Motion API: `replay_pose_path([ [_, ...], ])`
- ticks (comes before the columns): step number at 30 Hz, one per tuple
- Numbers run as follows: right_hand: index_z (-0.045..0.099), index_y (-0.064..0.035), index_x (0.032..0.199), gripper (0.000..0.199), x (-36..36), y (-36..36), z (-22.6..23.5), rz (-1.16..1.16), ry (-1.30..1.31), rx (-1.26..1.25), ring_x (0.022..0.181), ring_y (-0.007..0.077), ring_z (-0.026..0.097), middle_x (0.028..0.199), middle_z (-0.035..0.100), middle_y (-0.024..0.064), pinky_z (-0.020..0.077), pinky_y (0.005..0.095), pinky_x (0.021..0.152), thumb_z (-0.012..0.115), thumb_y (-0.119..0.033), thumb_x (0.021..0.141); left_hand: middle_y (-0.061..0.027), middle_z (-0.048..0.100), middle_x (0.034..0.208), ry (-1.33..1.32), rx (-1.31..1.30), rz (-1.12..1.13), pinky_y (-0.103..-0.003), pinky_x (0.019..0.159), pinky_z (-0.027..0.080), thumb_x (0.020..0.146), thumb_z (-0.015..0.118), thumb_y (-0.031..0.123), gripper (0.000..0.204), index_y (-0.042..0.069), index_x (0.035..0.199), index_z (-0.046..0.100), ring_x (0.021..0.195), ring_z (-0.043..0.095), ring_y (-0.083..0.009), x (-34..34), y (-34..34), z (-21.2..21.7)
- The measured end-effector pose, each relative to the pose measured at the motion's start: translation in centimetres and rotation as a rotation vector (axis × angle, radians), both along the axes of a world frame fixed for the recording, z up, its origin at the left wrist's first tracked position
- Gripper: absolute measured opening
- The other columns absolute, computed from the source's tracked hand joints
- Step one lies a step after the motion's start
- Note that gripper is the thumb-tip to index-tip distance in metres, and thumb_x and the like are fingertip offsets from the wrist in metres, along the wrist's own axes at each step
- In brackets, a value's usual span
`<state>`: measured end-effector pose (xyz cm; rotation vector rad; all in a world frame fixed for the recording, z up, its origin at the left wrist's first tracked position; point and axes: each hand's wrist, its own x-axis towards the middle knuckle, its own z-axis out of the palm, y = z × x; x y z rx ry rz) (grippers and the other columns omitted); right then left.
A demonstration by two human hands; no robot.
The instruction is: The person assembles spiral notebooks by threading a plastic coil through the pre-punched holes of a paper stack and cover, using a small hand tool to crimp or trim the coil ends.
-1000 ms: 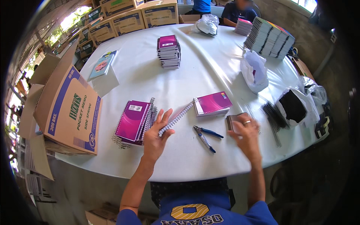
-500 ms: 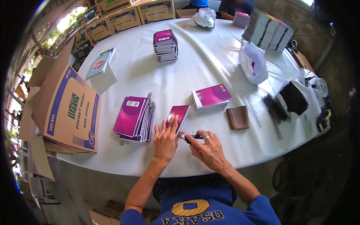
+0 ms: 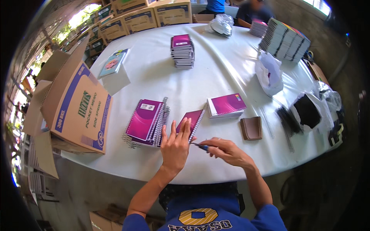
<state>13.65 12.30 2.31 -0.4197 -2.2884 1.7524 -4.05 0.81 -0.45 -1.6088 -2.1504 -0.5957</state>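
Observation:
A small purple spiral notebook (image 3: pixel 194 115) lies tilted on the table in front of me. My left hand (image 3: pixel 174 150) rests across its cover with fingers stretched and spread; the thumb is beside the lower end of the wire spine. In my right hand (image 3: pixel 229 152) are slim pliers (image 3: pixel 202 147) with dark blue grips. Their tips point at the spine's lower end; whether they touch the wire I cannot tell. To the left lies a pile of purple spiral notebooks (image 3: pixel 144 119). Beyond the spine, to the right, are stacked purple notebooks (image 3: pixel 227 104), punched along one edge.
A large open cardboard box (image 3: pixel 83 111) stands at left. A brown holder (image 3: pixel 251 129), loose wire coils (image 3: pixel 288 121) and plastic bags (image 3: pixel 269 79) lie at right. Farther back are a notebook stack (image 3: pixel 182 52), a tall book pile (image 3: pixel 285 40) and a person (image 3: pixel 254 13).
My right hand has turned, and the pliers now point leftward with their tips at the spine's lower end. My left fingers are straighter. The whole view has shifted slightly.

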Motion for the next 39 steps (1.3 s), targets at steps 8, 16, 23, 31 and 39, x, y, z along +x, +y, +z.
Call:
replay_pose_path([
  [8,0.065,-0.0079,0.117,0.033,1.8,1.3,-3.2,-0.237,-0.113,0.941,0.096,0.0284,0.056,0.106,0.061,0.01,0.0441,0.041,0.09,0.068,-0.015,0.086,-0.005,0.05,0.144,0.133,-0.096,0.159,-0.055,0.107,0.035,0.077,0.069,0.046,0.073,0.019,0.142,0.049,0.134,0.043,-0.0365,-7.5,-4.5,7.6],
  [16,0.069,-0.0047,0.107,0.033,-0.1,12.5,-1.9,-0.886,-0.129,0.941,0.095,0.0314,0.063,0.102,0.066,0.0164,0.0475,0.0407,0.083,0.075,-0.026,0.082,-0.0078,0.034,0.155,-0.078,-0.288,0.052,-0.057,0.115,0.017,0.069,0.067,0.056,0.091,0.022,0.149,0.039,0.146,0.019,-0.0386,-7.7,-5.5,7.1],
  [23,0.074,0.0036,0.083,0.031,0.7,21.5,-4.9,-0.81,-0.388,0.357,0.06,0.0169,0.06,0.065,0.067,0.0111,0.0477,0.0344,0.061,0.079,-0.027,0.077,-0.0063,0.03,0.157,-0.258,-0.048,-0.203,-0.055,0.115,0.02,0.078,0.072,0.04,0.077,0.023,0.147,0.043,0.147,0.017,-0.0376,-2.2,-1.8,4.4],
  [31,0.073,0.0013,0.08,0.043,-0.6,19.9,-4.8,-0.772,-0.497,0.457,0.068,0.0281,0.068,0.071,0.069,0.0178,0.0505,0.0378,0.065,0.08,-0.04,0.07,-0.0206,0.028,0.155,-1.292,-0.037,-0.408,-0.044,0.113,0.03,0.093,0.061,0.011,0.079,0.014,0.155,0.011,0.144,0.024,-0.0391,-1.2,7.0,-3.1],
  [39,0.069,0.0023,0.085,0.026,0.6,18.8,-0.3,-0.754,-0.032,0.594,0.074,0.0299,0.068,0.076,0.069,0.0156,0.0498,0.0376,0.066,0.079,-0.019,0.073,-0.0227,0.025,0.156,-0.775,0.123,-0.376,-0.04,0.117,0.023,0.085,0.075,0.028,0.099,0.008,0.155,0.008,0.145,0.015,-0.0439,-1.8,8.2,-0.2],
])
